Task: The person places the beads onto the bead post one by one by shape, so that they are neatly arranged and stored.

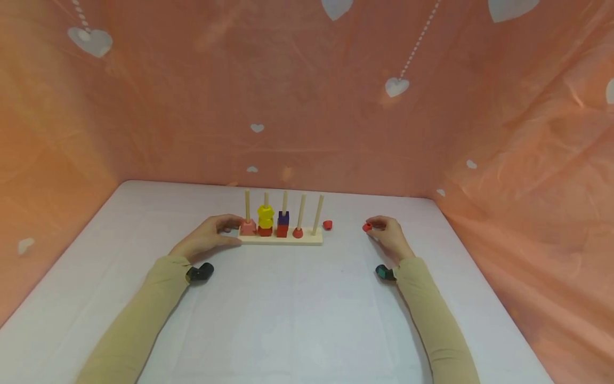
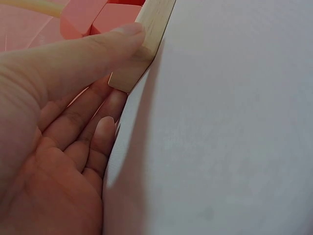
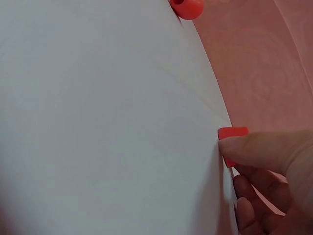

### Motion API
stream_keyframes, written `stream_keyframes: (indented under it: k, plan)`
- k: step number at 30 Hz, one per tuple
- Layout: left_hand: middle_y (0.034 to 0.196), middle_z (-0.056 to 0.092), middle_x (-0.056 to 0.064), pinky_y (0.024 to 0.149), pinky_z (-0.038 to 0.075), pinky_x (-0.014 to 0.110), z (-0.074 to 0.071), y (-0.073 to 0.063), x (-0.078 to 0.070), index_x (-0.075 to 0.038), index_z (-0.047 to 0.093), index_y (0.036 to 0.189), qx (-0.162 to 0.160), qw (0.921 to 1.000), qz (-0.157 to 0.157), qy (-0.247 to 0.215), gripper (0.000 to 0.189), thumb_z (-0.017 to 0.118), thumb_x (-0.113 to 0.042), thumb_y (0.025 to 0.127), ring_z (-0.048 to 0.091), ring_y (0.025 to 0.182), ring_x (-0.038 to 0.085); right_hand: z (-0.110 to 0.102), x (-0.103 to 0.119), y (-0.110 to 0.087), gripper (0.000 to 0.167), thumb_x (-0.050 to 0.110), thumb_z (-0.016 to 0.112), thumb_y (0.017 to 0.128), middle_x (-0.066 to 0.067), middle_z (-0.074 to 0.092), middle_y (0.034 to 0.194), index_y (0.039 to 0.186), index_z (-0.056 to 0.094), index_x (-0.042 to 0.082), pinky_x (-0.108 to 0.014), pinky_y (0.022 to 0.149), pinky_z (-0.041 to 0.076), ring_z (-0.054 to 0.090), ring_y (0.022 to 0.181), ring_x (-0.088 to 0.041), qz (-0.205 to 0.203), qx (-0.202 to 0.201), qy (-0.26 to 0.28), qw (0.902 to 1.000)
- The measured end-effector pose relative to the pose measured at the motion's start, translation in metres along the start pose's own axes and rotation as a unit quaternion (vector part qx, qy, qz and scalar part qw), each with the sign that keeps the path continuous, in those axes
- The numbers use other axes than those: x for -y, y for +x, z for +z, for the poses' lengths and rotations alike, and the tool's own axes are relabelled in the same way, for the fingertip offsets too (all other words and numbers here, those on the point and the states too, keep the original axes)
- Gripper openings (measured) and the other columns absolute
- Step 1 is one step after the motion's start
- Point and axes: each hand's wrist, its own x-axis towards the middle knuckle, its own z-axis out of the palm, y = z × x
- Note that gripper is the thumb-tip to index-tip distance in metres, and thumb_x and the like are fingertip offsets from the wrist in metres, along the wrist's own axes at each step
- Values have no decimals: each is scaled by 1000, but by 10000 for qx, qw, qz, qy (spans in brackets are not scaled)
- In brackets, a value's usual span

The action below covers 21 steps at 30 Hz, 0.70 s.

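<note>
A wooden peg stand (image 1: 283, 241) with five upright pegs rests on the white table. My left hand (image 1: 208, 234) grips its left end, thumb (image 2: 129, 32) along the front edge and fingers behind. From the left, the pegs carry a pink block (image 1: 248, 228), yellow beads (image 1: 265, 217) over a red piece, a dark purple block (image 1: 283, 218) over red, and a small red bead (image 1: 298, 233); the rightmost peg is bare. Off to the right, my right hand (image 1: 392, 239) pinches a red bead (image 3: 234, 131) between thumb and fingers, low over the table.
Another red bead (image 1: 328, 225) lies just beyond the stand's right end. Orange cloth (image 1: 288, 106) with white hearts hangs behind and beside the table (image 1: 288, 320). Dark wrist devices (image 1: 200, 272) show at both cuffs.
</note>
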Motion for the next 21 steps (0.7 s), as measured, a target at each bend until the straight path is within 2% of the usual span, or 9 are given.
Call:
stream_keyframes:
  k: [3,6,9,13,16,21]
  plan:
    - [135,50,12,104,32,50,0,-3,-1,-8,50,135,24,10000,-56,-34,65,80,-21,79,42,121,33,1,1,1,33,3,65,89,-18,57,123,121,61,-1,-41,98,40,48,112,-30,87,60,-52,9999]
    - [135,50,10,105,32,51,0,-3,-3,-10,51,135,-15,10000,-72,28,66,80,-24,78,41,122,32,0,3,5,32,5,65,89,-18,58,120,120,60,-1,-39,95,41,49,109,-29,-26,33,-149,9999]
    - [135,51,8,105,32,51,0,-1,-3,-12,51,135,-72,9999,-76,112,66,81,-27,77,41,123,31,-1,4,7,32,6,66,89,-18,58,115,119,60,-2,-33,86,44,49,103,-28,-131,-6,-196,9997]
    - [136,50,10,105,33,50,0,-1,-3,-10,50,135,-34,9999,-101,128,67,81,-25,78,42,122,32,-2,6,8,32,9,68,88,-17,59,110,116,60,-3,-26,76,44,50,98,-25,-24,65,-163,9998]
    - [136,50,12,105,32,50,0,-1,-3,-7,50,135,-29,9998,-25,179,67,80,-24,78,42,122,32,-4,6,9,32,12,69,88,-16,60,108,114,60,-3,-27,80,43,52,99,-25,-6,86,-157,9998]
    - [135,51,12,105,31,51,0,-2,-3,-7,51,135,-57,9999,-57,132,66,80,-23,78,43,122,31,-10,10,11,32,16,71,87,-15,61,110,113,60,1,-36,89,42,53,103,-28,-22,119,-181,9998]
